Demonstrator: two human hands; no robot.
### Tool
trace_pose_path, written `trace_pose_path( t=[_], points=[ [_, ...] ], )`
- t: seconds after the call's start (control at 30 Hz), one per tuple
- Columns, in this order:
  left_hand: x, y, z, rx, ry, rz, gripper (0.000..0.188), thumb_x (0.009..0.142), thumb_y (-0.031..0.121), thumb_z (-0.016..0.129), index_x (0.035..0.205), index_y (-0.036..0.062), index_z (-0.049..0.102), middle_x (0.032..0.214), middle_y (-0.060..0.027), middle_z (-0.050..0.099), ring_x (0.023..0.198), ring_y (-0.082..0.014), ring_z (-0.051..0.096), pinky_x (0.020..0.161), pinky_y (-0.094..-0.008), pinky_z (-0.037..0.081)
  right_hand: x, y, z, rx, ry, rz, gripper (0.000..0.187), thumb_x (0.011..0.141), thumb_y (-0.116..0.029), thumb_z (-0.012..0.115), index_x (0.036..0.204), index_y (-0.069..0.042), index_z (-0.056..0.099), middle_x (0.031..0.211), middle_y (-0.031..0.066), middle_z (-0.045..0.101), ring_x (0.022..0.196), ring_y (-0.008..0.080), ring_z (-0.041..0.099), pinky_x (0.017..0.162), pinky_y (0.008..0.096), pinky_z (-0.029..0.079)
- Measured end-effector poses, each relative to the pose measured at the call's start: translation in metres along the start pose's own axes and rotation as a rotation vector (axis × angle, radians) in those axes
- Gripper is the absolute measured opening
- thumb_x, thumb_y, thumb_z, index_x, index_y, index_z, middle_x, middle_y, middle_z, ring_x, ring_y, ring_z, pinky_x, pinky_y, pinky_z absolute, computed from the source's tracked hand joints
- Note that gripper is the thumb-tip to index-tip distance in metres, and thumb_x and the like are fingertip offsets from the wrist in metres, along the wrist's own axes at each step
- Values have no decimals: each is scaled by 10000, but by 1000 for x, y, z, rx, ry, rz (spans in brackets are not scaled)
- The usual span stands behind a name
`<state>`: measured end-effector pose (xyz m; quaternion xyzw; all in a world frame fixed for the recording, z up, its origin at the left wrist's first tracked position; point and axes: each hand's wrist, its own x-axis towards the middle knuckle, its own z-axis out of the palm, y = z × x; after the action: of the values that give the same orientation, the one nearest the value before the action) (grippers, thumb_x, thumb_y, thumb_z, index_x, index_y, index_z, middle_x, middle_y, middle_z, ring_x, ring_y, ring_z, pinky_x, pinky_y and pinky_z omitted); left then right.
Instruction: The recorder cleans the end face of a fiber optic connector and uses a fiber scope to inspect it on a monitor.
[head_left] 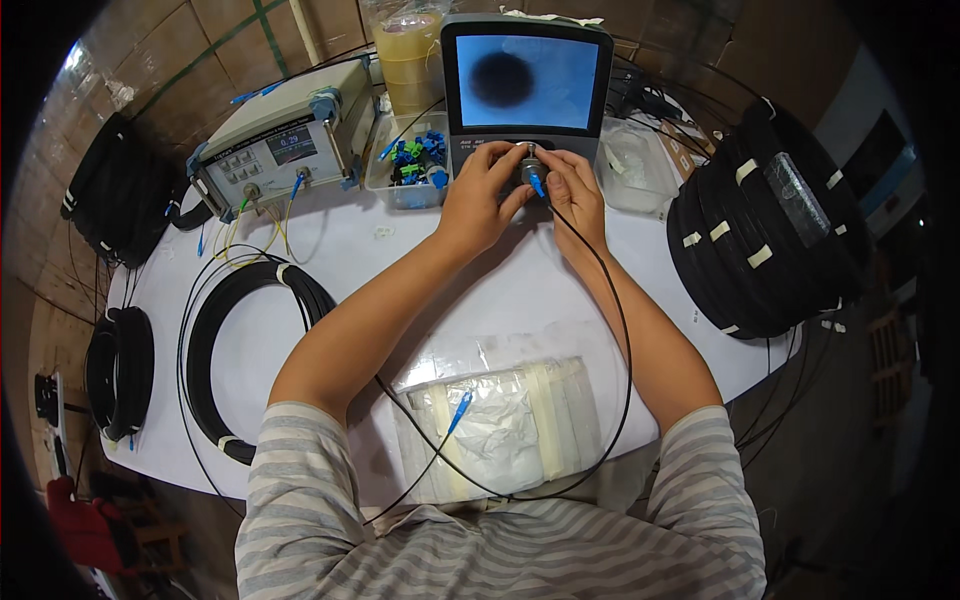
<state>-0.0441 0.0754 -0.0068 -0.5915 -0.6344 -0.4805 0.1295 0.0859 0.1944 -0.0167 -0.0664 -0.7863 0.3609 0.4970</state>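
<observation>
White table with rounded edge, brown cardboard boxes behind it, dim floor around. Left hand and right hand close together at the front of a grey inspection unit with blue-lit screen, fingers pinched on a small metal port with a blue fibre connector. Thin black cable runs from the connector down past the right forearm, looping over clear plastic bags at the near edge. Left: grey box-shaped test meter, coiled black cable. Right: big stack of black cable coils with white tape. Clear tray of blue and green caps beside the unit.
</observation>
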Motion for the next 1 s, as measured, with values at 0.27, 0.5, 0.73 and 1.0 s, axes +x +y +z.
trace_pose_path(
  t=[0.27, 0.5, 0.73, 1.0],
  points=[
    [-1, -2, -1, 31, 12, 28, 592, 867, 114, 805, 1415, 72, 587, 1324, -158, 594, 1189, -340, 621, 985, -389, 522, 0, 1, 2, -33, 44, -33, 343, 1076, -310, 580, 1261, -50, 706, 1183, 115, 646, 1065, 212, 644, 915, 305, 513],
    [0, 4, -3, -26, 11, -16, 557, 858, 147, 811, 1373, 69, 610, 1282, -156, 600, 1174, -368, 602, 975, -431, 515, -5, 18, 0, 10, 85, 301, 351, 1075, -332, 589, 924, -18, 624, 682, 39, 591, 634, 117, 530, 601, 303, 441],
    [-1, 3, -2, -16, 21, -5, 559, 859, 152, 813, 1373, 73, 610, 1278, -151, 600, 1168, -364, 603, 971, -431, 514, -6, 24, 2, 3, 91, 225, 314, 1075, -306, 588, 946, -22, 620, 709, 48, 592, 653, 129, 537, 617, 307, 451],
    [-2, 0, -2, -9, 24, -10, 566, 852, 142, 817, 1375, 76, 611, 1273, -148, 604, 1169, -365, 604, 970, -431, 515, -7, 21, 3, 25, 98, 212, 285, 1074, -278, 590, 979, -12, 627, 732, 53, 609, 673, 137, 555, 634, 311, 464]
  ],
)
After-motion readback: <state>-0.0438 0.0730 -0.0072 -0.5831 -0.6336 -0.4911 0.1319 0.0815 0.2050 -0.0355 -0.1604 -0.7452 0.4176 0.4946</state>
